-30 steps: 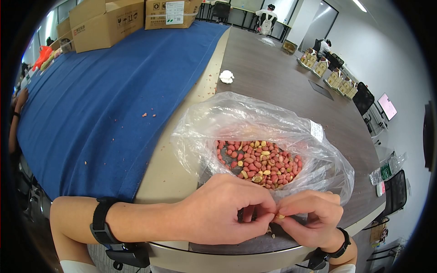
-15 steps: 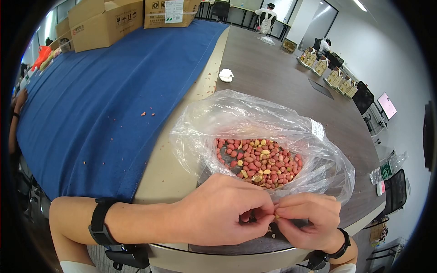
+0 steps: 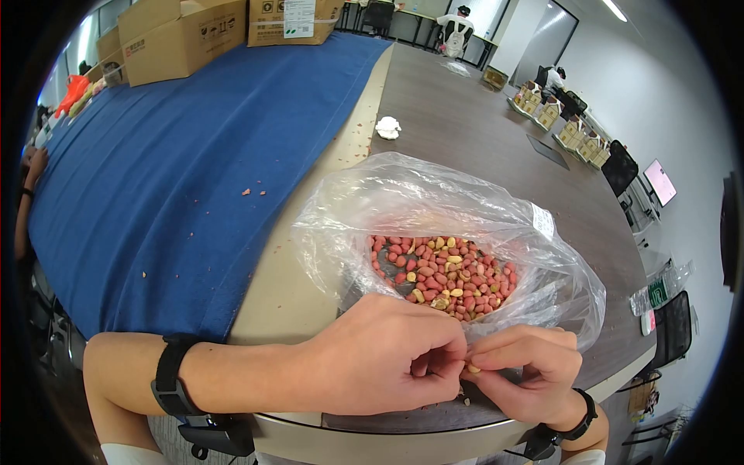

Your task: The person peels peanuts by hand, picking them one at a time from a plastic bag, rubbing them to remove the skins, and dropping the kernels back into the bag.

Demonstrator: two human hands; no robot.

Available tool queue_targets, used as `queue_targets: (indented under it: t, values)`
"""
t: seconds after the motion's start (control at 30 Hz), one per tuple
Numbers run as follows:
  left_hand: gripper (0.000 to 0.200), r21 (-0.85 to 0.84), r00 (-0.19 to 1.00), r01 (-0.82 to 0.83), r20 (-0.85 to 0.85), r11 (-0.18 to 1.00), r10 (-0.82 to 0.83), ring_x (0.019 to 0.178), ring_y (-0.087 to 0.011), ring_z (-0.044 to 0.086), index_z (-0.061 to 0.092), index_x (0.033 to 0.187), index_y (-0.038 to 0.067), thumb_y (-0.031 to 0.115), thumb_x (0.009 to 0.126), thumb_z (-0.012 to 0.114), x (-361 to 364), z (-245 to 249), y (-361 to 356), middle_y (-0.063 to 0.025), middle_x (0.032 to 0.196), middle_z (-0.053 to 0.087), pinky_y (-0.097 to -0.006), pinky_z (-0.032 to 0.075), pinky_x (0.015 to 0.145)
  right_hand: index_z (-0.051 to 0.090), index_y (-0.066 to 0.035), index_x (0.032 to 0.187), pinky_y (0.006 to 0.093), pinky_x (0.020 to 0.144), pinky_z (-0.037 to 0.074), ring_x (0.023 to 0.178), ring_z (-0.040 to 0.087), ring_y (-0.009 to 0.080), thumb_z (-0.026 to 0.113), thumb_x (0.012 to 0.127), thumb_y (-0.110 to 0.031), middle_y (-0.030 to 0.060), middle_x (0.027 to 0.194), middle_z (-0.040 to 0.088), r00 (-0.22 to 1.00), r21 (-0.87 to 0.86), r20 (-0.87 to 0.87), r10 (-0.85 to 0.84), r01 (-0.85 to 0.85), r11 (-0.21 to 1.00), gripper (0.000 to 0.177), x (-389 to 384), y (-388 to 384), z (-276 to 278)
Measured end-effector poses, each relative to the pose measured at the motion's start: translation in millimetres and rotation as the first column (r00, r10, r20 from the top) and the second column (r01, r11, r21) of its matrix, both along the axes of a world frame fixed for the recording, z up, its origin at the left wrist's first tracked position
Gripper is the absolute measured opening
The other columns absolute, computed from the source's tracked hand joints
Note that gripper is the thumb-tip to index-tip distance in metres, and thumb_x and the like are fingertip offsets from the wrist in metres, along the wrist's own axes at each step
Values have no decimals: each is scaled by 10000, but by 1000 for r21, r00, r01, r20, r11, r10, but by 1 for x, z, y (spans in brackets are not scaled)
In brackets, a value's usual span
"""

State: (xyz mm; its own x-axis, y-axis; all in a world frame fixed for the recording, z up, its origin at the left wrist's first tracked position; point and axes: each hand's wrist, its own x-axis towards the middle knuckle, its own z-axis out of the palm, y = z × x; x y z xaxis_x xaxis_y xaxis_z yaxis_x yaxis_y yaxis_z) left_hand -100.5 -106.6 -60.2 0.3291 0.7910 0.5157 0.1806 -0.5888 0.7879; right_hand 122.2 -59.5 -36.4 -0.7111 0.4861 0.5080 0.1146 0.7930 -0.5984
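My left hand [image 3: 391, 356] and my right hand [image 3: 531, 368] meet at the table's near edge, fingertips pinched together. A small pale yellow peanut [image 3: 473, 369] shows between the right thumb and fingers, and the left fingertips press against it; part of it is hidden. Just beyond my hands, a clear plastic bag [image 3: 341, 209] lies spread with its mouth open. Inside are many red-skinned peanuts [image 3: 465, 271], with some peeled yellow ones among them. A few small crumbs lie beneath my fingers.
A blue cloth [image 3: 178, 170] covers the left of the table, with skin flakes on it. Cardboard boxes [image 3: 182, 43] stand at its far end. A crumpled white tissue [image 3: 387, 128] lies beyond the bag. Small model houses [image 3: 546, 116] line the far right edge. Another person's hand [image 3: 35, 161] shows far left.
The fingers have shifted slightly against each other, and more of the pale peanut now shows at my right fingertips. The bag and the peanuts in it look the same.
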Motion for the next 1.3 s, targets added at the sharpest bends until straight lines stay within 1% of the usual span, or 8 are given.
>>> queue_targets:
  t: [0.23,0.43,0.6,0.83,0.93,1.0,1.1,1.3]
  values:
    - [126,-8,1000,-20,7,1000,20,567,-109,622,637,807,38,38,788,761,0,1,0,-25,689,626,-241,480,476,730,-4,880,255,608,562,697,714,180,798,695,82,101,840,736,999,-4,-41,-12,12,1000,215,0,0,2]
    - [113,-52,995,-81,-57,995,78,574,-127,621,637,802,52,31,782,747,3,5,-1,-27,741,631,-264,486,489,727,8,898,257,632,563,716,712,184,794,695,92,108,841,728,998,-3,-54,-13,13,1000,230,1,0,3]
    - [73,93,996,-56,-64,994,62,576,-166,614,644,825,43,28,804,712,1,-3,1,-40,742,597,-287,485,506,723,13,902,262,639,563,725,712,186,793,696,98,115,846,724,998,-10,-57,-15,15,1000,233,1,0,3]
    - [62,68,993,-77,-86,995,83,563,-182,601,658,844,35,35,811,711,2,-4,2,-46,726,589,-300,479,505,725,15,907,262,649,563,734,711,187,797,697,95,119,855,723,999,-2,-46,-17,17,1000,236,2,0,3]
    - [75,66,995,-54,-85,996,59,560,-162,599,673,890,33,41,828,716,2,-3,1,-42,731,602,-286,475,498,729,13,916,262,648,563,738,705,184,799,700,94,119,873,718,999,16,-50,-15,15,1000,242,1,0,5]
    - [108,-28,1000,-9,-8,1000,8,566,-127,600,688,963,30,49,859,711,3,0,0,-40,760,630,-266,469,492,732,11,923,262,646,563,740,702,183,801,702,93,118,883,715,999,39,-51,-10,12,999,246,1,1,7]
    - [139,-75,999,23,27,997,-21,575,-99,596,693,1023,26,47,886,698,1,2,-1,-40,782,648,-253,462,485,738,5,940,263,649,563,749,698,179,809,709,87,117,902,708,1000,62,-31,-4,6,998,255,2,3,6]
    - [124,-74,997,61,61,995,-56,574,-100,591,688,1031,20,41,908,686,2,-2,1,-45,785,650,-251,452,486,739,4,953,263,662,563,753,697,179,810,720,80,116,907,706,1000,64,-26,-5,7,998,255,2,4,6]
